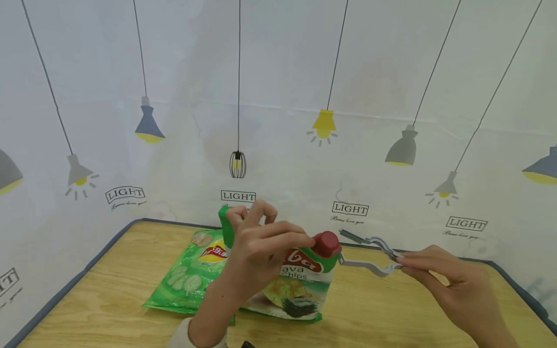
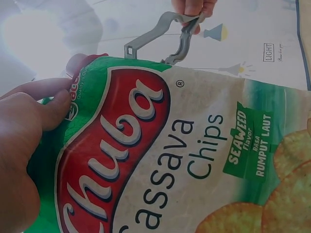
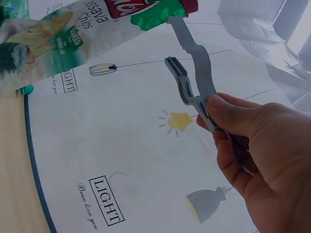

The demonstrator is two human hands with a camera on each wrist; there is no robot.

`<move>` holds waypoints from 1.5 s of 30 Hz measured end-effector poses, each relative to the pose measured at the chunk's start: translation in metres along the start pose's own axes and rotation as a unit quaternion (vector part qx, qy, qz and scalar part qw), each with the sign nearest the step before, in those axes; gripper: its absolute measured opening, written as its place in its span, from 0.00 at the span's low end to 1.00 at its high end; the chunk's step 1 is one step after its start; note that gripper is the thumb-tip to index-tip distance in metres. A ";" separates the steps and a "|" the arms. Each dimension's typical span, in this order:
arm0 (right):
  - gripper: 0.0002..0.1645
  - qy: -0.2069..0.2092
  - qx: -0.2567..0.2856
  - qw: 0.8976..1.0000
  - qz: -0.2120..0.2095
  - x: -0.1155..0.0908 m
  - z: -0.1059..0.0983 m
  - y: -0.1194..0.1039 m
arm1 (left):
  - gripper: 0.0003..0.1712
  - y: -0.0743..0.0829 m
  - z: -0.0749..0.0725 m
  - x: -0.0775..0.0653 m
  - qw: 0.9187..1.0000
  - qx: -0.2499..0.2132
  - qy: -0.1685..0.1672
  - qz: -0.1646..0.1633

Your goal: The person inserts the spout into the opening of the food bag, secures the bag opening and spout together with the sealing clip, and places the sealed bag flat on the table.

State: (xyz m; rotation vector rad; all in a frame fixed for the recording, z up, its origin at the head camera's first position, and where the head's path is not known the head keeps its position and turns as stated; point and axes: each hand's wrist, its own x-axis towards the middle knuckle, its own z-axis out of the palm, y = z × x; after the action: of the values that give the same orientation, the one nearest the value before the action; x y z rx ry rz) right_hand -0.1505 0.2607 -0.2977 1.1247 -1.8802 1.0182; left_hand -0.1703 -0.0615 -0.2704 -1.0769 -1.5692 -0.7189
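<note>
My left hand (image 1: 256, 246) pinches the top edge of a Chuba cassava chips bag (image 1: 304, 285), which stands tilted above the table. A red cap (image 1: 325, 243) sits at the bag's upper right corner, close to my left fingertips. To the right, my right hand (image 1: 454, 275) holds a grey bag clip (image 3: 203, 70) between thumb and fingers. The clip's two arms are spread apart. One arm's end is by the capped corner in the head view; whether it touches the bag I cannot tell. My left hand hides part of the bag's top.
A green Lay's chips bag (image 1: 183, 278) lies on the wooden table (image 1: 109, 275), behind and left of the held bag. A white cloth backdrop (image 1: 283, 72) printed with lamps surrounds the table. A small dark object (image 1: 247, 344) shows at the bottom edge.
</note>
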 end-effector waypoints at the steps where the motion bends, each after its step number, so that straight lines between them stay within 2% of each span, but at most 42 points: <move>1: 0.09 -0.002 -0.002 1.000 -0.002 0.003 -0.001 -0.003 | 0.15 0.000 0.000 0.000 1.000 0.000 0.000 -0.001; 7: 0.09 -0.022 -0.050 0.998 0.031 0.000 -0.009 -0.009 | 0.15 0.001 0.000 0.000 1.000 -0.002 -0.002 -0.002; 11: 0.09 -0.020 0.020 1.000 0.004 0.008 0.001 -0.017 | 0.14 0.001 0.000 0.000 1.000 -0.002 -0.005 0.000; 14: 0.10 -0.013 0.107 0.994 -0.026 0.020 0.012 -0.025 | 0.13 0.001 0.000 0.000 1.000 -0.003 -0.005 0.000; 17: 0.10 -0.010 0.125 0.991 -0.036 0.028 0.023 -0.028 | 0.12 0.003 -0.002 0.000 1.000 -0.004 -0.007 0.000; 23: 0.09 -0.001 0.077 0.994 -0.074 0.044 0.039 -0.032 | 0.12 0.005 -0.004 0.001 1.000 -0.001 -0.010 0.007; 32: 0.09 0.004 0.088 0.991 -0.098 0.054 0.049 -0.033 | 0.22 0.004 -0.004 0.003 1.000 0.004 -0.014 0.014; 39: 0.08 0.012 0.064 0.992 -0.107 0.056 0.054 -0.033 | 0.17 0.002 -0.009 0.004 0.999 -0.020 -0.037 0.012; 45: 0.08 0.018 0.043 0.993 -0.108 0.054 0.055 -0.032 | 0.15 0.001 -0.013 0.005 0.997 -0.029 -0.062 0.021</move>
State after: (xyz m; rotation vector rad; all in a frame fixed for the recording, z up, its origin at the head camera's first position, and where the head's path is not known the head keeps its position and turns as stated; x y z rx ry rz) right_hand -0.1505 0.1832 -0.2663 1.3204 -1.6575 0.9964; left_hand -0.1638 -0.0711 -0.2620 -1.2135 -1.6354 -0.6841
